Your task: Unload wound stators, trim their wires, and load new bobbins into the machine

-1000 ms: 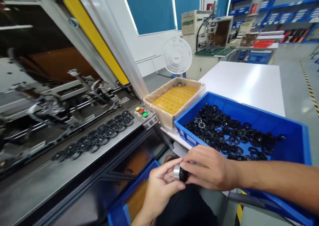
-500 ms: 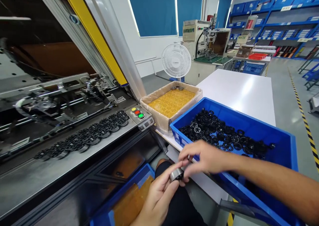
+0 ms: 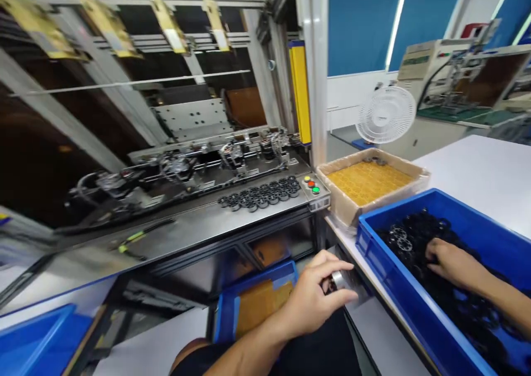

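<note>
My left hand (image 3: 309, 293) is closed around a short silver metal ring (image 3: 339, 279) with dark inside, held above my lap between thumb and fingers. To the right, my right hand (image 3: 452, 262) reaches into a blue bin (image 3: 418, 296) filled with loose black plastic wheel-like parts (image 3: 427, 226). Its fingers are bent down into the pile, and whatever they pinch is hidden among the dark pieces. Lighter spoked discs (image 3: 400, 238) lie near the bin's left end.
Rows of black-and-metal rings (image 3: 265, 194) stand on the machine's steel ledge (image 3: 199, 218), by a button box (image 3: 317, 193). A plastic-lined carton (image 3: 352, 207) with a yellow sheet stands behind the bin. A white fan (image 3: 385, 115) is farther back. Another blue bin (image 3: 219, 315) sits below the ledge.
My right hand has left the ring and moved right into the bin of black parts. The left hand keeps the ring. The view has swung left, showing more of the machine.
</note>
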{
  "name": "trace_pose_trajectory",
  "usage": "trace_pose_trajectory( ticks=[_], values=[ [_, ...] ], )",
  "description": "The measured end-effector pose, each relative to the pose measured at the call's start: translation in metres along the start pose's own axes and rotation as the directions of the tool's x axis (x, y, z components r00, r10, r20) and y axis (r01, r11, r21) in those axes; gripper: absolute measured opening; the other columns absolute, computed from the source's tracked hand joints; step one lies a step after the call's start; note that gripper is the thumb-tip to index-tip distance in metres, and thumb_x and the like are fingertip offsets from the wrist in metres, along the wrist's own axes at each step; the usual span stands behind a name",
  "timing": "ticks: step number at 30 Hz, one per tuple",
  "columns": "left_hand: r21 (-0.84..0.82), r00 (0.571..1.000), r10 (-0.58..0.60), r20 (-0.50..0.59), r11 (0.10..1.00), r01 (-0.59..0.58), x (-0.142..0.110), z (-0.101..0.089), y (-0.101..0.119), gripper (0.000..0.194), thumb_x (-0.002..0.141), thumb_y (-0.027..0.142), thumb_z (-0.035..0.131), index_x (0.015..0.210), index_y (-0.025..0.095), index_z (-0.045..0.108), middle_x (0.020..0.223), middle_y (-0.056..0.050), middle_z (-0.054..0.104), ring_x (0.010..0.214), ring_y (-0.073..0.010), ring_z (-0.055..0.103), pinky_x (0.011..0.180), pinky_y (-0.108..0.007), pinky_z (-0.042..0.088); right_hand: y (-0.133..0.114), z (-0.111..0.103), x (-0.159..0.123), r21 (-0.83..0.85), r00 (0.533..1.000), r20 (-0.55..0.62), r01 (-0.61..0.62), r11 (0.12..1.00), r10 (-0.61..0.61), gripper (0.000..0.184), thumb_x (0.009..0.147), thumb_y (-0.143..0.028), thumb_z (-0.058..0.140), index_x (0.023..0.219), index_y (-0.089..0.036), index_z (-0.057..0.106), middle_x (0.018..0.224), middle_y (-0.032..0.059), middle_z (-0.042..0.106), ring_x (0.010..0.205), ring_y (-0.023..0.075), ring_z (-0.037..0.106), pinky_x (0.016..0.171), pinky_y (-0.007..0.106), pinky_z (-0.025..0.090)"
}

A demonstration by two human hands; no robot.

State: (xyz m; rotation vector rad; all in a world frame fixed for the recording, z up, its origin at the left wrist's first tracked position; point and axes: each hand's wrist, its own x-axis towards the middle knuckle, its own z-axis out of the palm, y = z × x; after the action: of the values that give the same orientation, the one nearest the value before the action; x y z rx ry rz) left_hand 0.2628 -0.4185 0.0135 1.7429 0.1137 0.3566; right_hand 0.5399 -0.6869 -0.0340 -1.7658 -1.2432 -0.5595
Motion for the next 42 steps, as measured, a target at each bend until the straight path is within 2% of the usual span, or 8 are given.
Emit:
trace_pose_trajectory(
  ticks=[3,5,9,12,15,20,29,42],
  values=[
    [0.002,1.0,-0.003,0.0,1.0,0.003,-0.003,-0.008,0.005,0.056,0.063,0.029,0.089,0.116,0.022,0.073,0.097,-0.007,0.071,0.078,-0.0171,0.06,0.073,-0.027,0.05,0.0,-0.003,0.018,-0.083,0.981,0.185,0.075,0.994,-0.058,0.035,0.08,-0.04,0.075,0.053,-0.023,0.062,0.04,-0.0013,0.054,0.027,0.0097,0.047,0.029,0.024,0.032],
    [-0.11,0.998,-0.046,-0.033,0.993,0.043,-0.004,-0.012,0.006,0.056,0.058,0.03,0.091,0.111,0.019,0.075,0.098,-0.009,0.075,0.079,-0.0177,0.064,0.075,-0.027,0.051,-0.02,-0.002,0.031,-0.155,0.98,0.189,0.091,0.984,-0.061,0.025,0.084,-0.037,0.07,0.063,-0.025,0.067,0.047,0.003,0.061,0.031,0.0163,0.055,0.031,0.03,0.037],
    [-0.382,0.998,-0.048,0.04,0.922,0.06,-0.003,-0.006,0.006,0.057,0.057,0.027,0.092,0.11,0.015,0.075,0.106,-0.013,0.076,0.081,-0.0174,0.068,0.078,-0.028,0.055,-0.11,0.007,0.043,-0.204,0.972,0.228,0.002,0.979,0.046,0.018,0.093,-0.035,0.058,0.101,-0.026,0.071,0.1,0.009,0.073,0.084,0.0257,0.073,0.069,0.037,0.06],
    [-0.547,0.987,-0.046,0.156,0.828,0.125,-0.004,0.01,0.005,0.062,0.054,0.021,0.093,0.113,0.014,0.072,0.11,-0.015,0.076,0.076,-0.0164,0.071,0.076,-0.03,0.058,-0.178,0.018,0.04,-0.067,0.986,0.154,-0.052,0.996,0.061,0.018,0.09,-0.024,0.062,0.108,-0.024,0.067,0.1,0.0056,0.073,0.084,0.0201,0.072,0.073,0.029,0.06],
    [-0.634,0.976,-0.075,0.207,0.749,0.192,-0.006,0.026,0.006,0.059,0.051,0.015,0.093,0.107,0.014,0.074,0.107,-0.012,0.077,0.079,-0.018,0.073,0.077,-0.03,0.06,-0.209,0.027,0.033,0.122,0.978,0.205,-0.074,0.99,0.048,0.02,0.089,-0.011,0.061,0.103,-0.023,0.068,0.093,0.0049,0.069,0.085,0.0174,0.07,0.074,0.027,0.059],
    [-0.641,0.967,-0.064,0.247,0.738,0.212,-0.01,0.042,0.005,0.059,0.05,0.011,0.093,0.106,0.014,0.074,0.084,-0.004,0.079,0.076,-0.0149,0.073,0.076,-0.022,0.058,-0.211,0.031,0.025,0.225,0.975,0.22,-0.06,0.973,0.009,0.029,0.085,0.0,0.059,0.108,-0.019,0.064,0.092,0.0067,0.065,0.086,0.017,0.065,0.072,0.03,0.057],
    [-0.58,0.987,-0.064,0.146,0.803,0.138,-0.01,0.042,-0.001,0.054,0.055,0.017,0.092,0.105,0.012,0.073,0.092,-0.009,0.079,0.086,-0.0215,0.075,0.083,-0.029,0.058,-0.203,0.03,0.018,0.176,0.941,0.288,0.132,0.975,-0.18,0.046,0.079,0.004,0.06,0.123,-0.009,0.056,0.111,0.0159,0.062,0.104,0.0244,0.06,0.086,0.042,0.057],
    [-0.658,0.961,-0.119,0.25,0.707,0.259,-0.01,0.039,-0.008,0.062,0.047,0.015,0.095,0.105,0.014,0.074,0.087,-0.005,0.079,0.078,-0.0185,0.073,0.076,-0.027,0.06,-0.198,0.031,0.02,0.075,0.894,0.3,0.324,0.943,-0.332,0.032,0.086,-0.003,0.062,0.118,-0.004,0.061,0.103,0.0157,0.064,0.099,0.0225,0.059,0.083,0.04,0.058]
  ],
)
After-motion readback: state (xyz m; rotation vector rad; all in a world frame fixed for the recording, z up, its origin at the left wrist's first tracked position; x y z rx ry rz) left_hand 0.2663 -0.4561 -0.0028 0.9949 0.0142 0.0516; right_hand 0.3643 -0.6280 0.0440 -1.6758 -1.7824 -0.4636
